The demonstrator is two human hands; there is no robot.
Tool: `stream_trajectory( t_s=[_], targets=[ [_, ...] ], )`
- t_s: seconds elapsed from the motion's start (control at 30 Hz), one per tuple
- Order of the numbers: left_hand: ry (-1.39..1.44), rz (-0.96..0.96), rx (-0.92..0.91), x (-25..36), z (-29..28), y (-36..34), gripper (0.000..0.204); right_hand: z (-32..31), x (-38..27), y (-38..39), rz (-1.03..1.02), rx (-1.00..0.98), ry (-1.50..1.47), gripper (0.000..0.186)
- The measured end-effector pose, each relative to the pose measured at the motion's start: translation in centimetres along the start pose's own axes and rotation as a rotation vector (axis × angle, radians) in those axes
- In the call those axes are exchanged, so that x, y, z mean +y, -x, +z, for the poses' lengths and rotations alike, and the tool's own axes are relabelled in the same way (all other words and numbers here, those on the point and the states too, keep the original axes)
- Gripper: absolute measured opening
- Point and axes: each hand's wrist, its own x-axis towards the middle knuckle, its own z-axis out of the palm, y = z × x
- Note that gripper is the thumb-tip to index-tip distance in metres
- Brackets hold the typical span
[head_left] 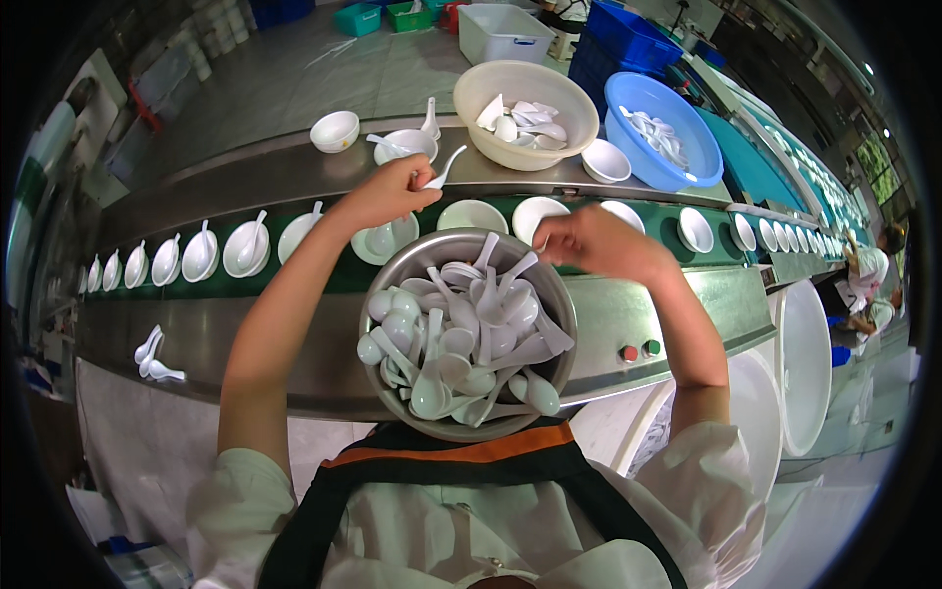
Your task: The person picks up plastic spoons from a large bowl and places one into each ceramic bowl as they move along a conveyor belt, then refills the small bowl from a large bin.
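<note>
Fingers (422,179) of the left hand (392,189) look clamped on one spoon (446,171), handle tipped up and to the right, above the row of bowls (245,251). Right hand (599,243) blurred, fingers bent inward over the belt (343,282) just beyond the basin (557,294); cannot tell whether they are apart or together on anything. Most spoons (456,339) lie heaped in the basin, which sits at the near edge of the table (618,309), by the apron (422,471). Risks, as judged: held spoon is glossy and gripped near the fingertips, so a loose pinch could drop it and chip a bowl. Heap is interlocked, some handles reaching the rim; a hasty pull might drag a neighbour out. Basin appears to overhang the table, so a bump from the body could shift it. Materials: spoons white, smooth, probably ceramic or melamine, oval scoops on curved handles. Bowls same white gloss, round, flared; those far left each have a spoon leaning inside. Basin dull grey metal, belt matt green, table steel with bright reflections. Behind, cream tub (525,157) and blue tub (648,165), both round, plastic-looking, hold more white pieces.
</note>
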Motion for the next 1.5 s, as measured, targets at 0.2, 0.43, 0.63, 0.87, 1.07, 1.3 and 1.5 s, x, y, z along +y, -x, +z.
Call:
stream_trajectory(
  t_s=[0.2,0.43,0.63,0.87,1.07,1.3,1.5],
  targets=[
    [-0.484,0.058,0.058,-8.5,3.1,-2.4,0.033,5.6,-3.7,0.9,-0.333,0.063,0.305,0.039],
    [-0.243,0.044,0.128,-3.2,2.5,-0.2,0.044,8.1,-0.3,-0.9,-0.430,0.051,0.293,0.031],
    [0.051,-0.190,-0.415,-2.9,2.6,4.3,0.032,2.1,-2.5,-2.4,-0.080,0.099,0.164,0.023],
    [0.031,-0.279,-0.414,-1.9,4.2,7.9,0.032,9.5,7.0,-12.9,-0.401,0.163,0.666,0.027],
    [-0.377,0.069,0.324,-0.9,5.3,12.5,0.035,9.4,3.3,-12.7,-0.355,0.218,0.218,0.034],
    [-0.415,0.202,-0.159,5.2,5.2,16.2,0.031,6.9,-6.3,-4.3,-0.416,-0.316,-0.059,0.039],
    [-0.140,0.168,-0.193,5.4,6.5,15.8,0.015,8.0,-5.8,-1.4,-0.447,-0.090,0.054,0.020]
  ],
)
